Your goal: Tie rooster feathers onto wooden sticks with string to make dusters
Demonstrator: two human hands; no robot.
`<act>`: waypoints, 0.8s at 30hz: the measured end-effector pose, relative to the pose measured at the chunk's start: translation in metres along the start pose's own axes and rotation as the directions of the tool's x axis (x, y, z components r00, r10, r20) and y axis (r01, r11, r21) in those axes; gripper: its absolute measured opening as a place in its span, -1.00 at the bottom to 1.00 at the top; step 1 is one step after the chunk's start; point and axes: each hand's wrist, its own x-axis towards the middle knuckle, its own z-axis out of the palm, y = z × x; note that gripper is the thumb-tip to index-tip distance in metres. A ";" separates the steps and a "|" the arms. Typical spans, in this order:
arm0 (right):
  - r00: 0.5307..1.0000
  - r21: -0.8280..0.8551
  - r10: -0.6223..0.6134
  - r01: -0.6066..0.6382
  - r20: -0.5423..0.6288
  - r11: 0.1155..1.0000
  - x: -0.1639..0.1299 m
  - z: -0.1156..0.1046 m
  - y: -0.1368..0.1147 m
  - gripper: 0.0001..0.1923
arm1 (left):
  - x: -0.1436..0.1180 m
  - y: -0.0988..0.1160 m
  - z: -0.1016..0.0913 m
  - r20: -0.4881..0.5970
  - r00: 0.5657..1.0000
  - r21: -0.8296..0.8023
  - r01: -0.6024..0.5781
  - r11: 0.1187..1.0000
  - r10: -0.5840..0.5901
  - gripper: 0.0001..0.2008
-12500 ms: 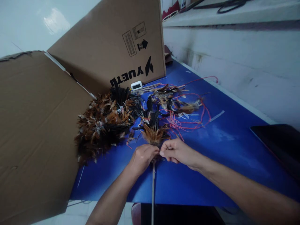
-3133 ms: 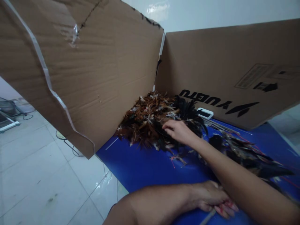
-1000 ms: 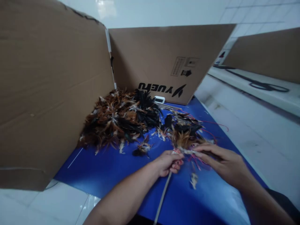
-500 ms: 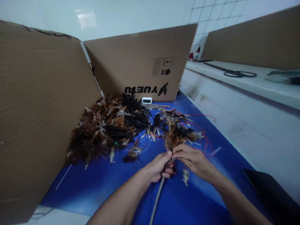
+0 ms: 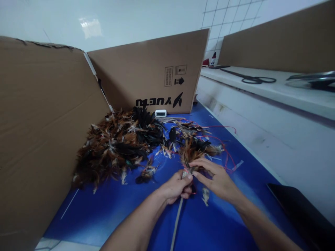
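My left hand (image 5: 175, 188) is closed around the upper end of a thin pale stick (image 5: 176, 223), where brown and black feathers (image 5: 188, 152) are bound on as a feather duster. Red string shows at the binding, just above my left thumb. My right hand (image 5: 221, 183) lies against the right side of the feathers, its fingers stretched out and the thumb apart from them. A loose pale feather tuft (image 5: 205, 196) lies on the blue table (image 5: 209, 226) below my right hand. The palm side of my left hand hides part of the stick.
A big heap of brown and black feathers (image 5: 112, 146) lies left, against cardboard panels (image 5: 146, 69). Red string (image 5: 230, 153) trails on the right. A small white device (image 5: 160, 113) stands at the back. Scissors (image 5: 255, 79) rest on the right ledge; a dark flat object (image 5: 300, 209) lies near right.
The fingers of my right hand have come apart from their pinch at the binding and spread against the feathers. My left hand keeps its grip. The view has shifted slightly.
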 end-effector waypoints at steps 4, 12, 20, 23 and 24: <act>0.999 -0.003 0.032 -0.032 -0.031 0.999 -0.001 0.004 -0.002 -0.82 | 0.000 -0.001 0.001 0.013 1.000 0.001 -0.010 1.000 0.010 -0.54; 0.997 0.002 0.078 -0.078 -0.026 0.997 -0.003 0.010 0.000 -0.78 | 0.000 -0.003 0.002 -0.026 1.000 0.051 0.010 0.999 -0.009 -0.51; 0.945 0.146 0.143 -0.103 -0.293 0.984 -0.001 0.002 0.011 -0.79 | 0.001 -0.003 0.002 -0.096 0.995 0.090 0.008 0.996 0.001 -0.50; 0.905 0.142 0.158 -0.109 -0.395 0.984 -0.001 -0.003 0.013 -0.81 | 0.001 -0.003 0.002 -0.071 0.997 0.048 -0.007 0.999 0.011 -0.49; 0.893 0.138 0.160 -0.111 -0.421 0.984 -0.001 -0.004 0.013 -0.82 | 0.001 -0.003 0.002 -0.071 0.997 0.043 -0.011 0.999 0.014 -0.49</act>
